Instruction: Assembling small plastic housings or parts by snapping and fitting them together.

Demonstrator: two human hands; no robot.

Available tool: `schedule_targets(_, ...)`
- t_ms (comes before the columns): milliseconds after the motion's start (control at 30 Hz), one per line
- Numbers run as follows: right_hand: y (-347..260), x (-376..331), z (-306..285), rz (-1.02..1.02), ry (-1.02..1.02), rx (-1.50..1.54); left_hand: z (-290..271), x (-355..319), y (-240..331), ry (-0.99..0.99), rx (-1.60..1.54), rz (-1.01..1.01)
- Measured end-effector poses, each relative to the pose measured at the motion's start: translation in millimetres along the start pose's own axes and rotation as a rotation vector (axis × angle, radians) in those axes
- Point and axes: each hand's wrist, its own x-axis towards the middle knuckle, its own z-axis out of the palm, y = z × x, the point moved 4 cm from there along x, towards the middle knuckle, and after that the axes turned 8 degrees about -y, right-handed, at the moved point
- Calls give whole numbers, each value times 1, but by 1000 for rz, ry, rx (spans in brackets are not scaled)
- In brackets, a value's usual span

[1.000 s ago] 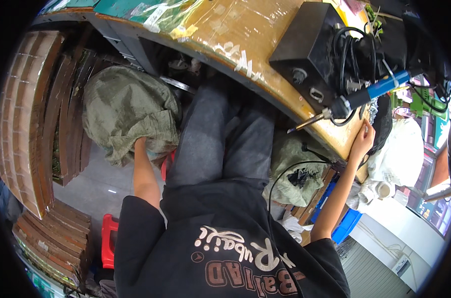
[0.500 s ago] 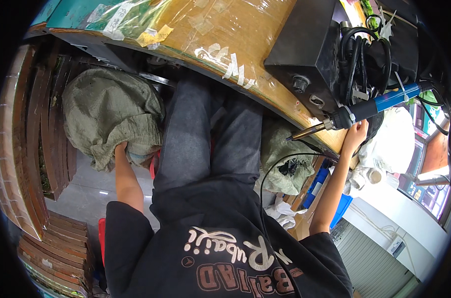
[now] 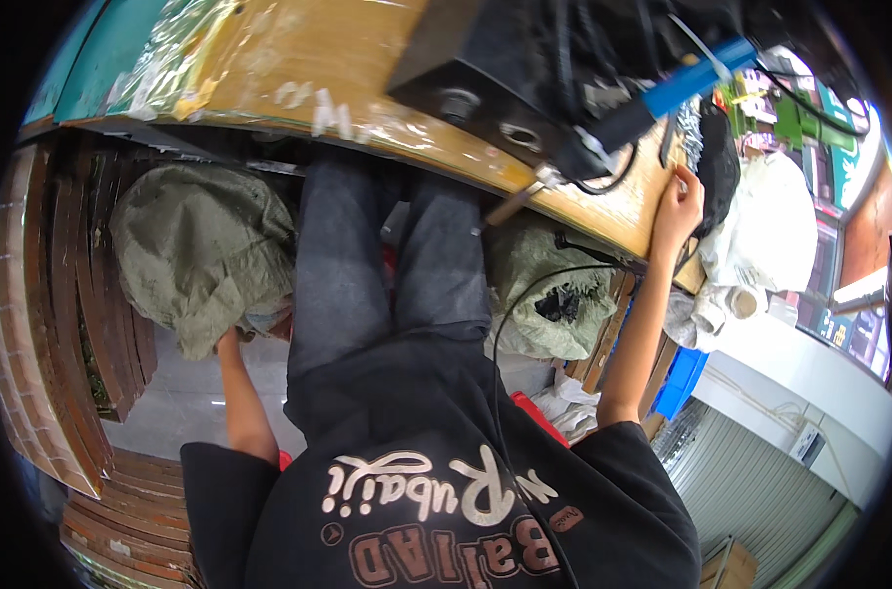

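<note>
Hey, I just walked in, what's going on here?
Someone at a wooden table has their left hand at the loose edge of a grey-green sack, which mostly hides its fingers, so any grip is unclear. Their right hand is at the table's edge, its fingers bent. A blue and black soldering iron shows in front of a black box, in neither hand.

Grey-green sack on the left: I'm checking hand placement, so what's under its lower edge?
At the lower edge of the sack, the left hand partly shows; its fingertips, and anything they touch, are covered.
</note>
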Motion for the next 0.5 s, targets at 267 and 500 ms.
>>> schedule_targets(267,12,3,-3,23,103,26,-89,-6,-42,91,211,117)
schedule_targets(500,29,32,4,-146,27,72,-97,-85,-31,200,668,392)
